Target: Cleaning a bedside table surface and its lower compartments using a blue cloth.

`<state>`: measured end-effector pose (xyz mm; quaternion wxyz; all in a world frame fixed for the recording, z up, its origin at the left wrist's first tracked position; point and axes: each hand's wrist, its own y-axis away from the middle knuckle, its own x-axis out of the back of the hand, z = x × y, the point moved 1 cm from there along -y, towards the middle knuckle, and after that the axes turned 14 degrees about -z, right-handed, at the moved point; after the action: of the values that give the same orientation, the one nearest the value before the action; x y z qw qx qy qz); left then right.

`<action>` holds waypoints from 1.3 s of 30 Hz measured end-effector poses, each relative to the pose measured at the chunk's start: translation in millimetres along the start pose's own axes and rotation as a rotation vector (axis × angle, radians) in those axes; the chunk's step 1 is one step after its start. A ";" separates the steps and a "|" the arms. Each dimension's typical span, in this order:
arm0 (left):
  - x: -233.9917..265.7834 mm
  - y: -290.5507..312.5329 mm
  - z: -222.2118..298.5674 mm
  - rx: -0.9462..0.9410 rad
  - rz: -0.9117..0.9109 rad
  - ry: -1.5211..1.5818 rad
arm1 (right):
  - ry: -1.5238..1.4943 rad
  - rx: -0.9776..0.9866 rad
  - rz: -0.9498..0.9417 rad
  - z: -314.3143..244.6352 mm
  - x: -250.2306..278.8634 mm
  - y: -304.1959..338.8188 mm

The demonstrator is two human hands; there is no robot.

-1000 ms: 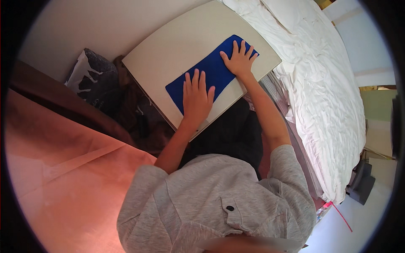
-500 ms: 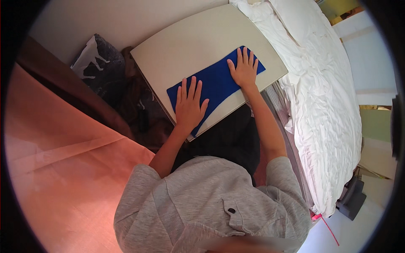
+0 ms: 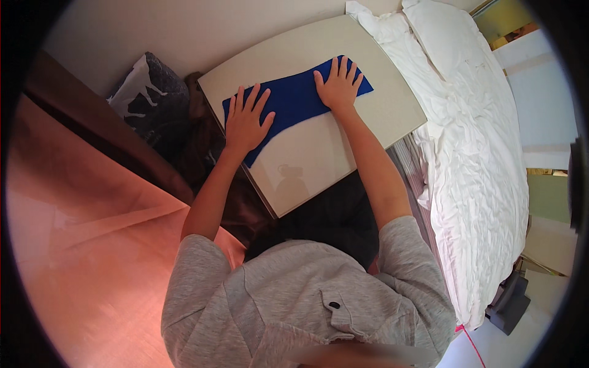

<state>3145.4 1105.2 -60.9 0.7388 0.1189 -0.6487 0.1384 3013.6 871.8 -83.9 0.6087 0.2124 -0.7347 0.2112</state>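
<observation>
A dark blue piece of cloth (image 3: 293, 100) lies spread across a glossy cream tabletop (image 3: 319, 150). My left hand (image 3: 246, 124) rests flat near the cloth's left end, fingers spread over its upper corner. Toward the right end, my right hand (image 3: 337, 86) presses flat on the cloth with its fingers apart. Both palms hide parts of the fabric. The cloth's near edge curves inward between the hands, and its left corner points down toward the table's left edge.
A bed with rumpled white bedding (image 3: 475, 159) stands along the table's right side. On the left are a dark printed bag or cushion (image 3: 156, 95) and a large salmon-coloured cloth surface (image 3: 92, 245). A pale wall (image 3: 245, 24) rises behind the table.
Both hands and the blue cloth have slid away from me and leftward over the tabletop. More bare tabletop shows at the near side. The view has shifted slightly.
</observation>
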 end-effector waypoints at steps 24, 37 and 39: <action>-17.6 -200.0 25.0 0.052 0.095 0.053 | -0.021 -0.006 -0.055 59.3 4.3 -195.5; -25.4 -237.7 43.9 0.035 0.165 0.052 | 0.003 -0.035 0.074 22.6 -14.2 -215.3; -28.2 -233.1 38.7 0.034 0.156 0.061 | 0.019 0.015 0.030 -3.7 -16.7 -207.1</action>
<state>3189.8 872.4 -83.0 0.7430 0.0765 -0.6309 0.2100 3137.3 704.9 -89.0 0.6109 0.2038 -0.7303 0.2279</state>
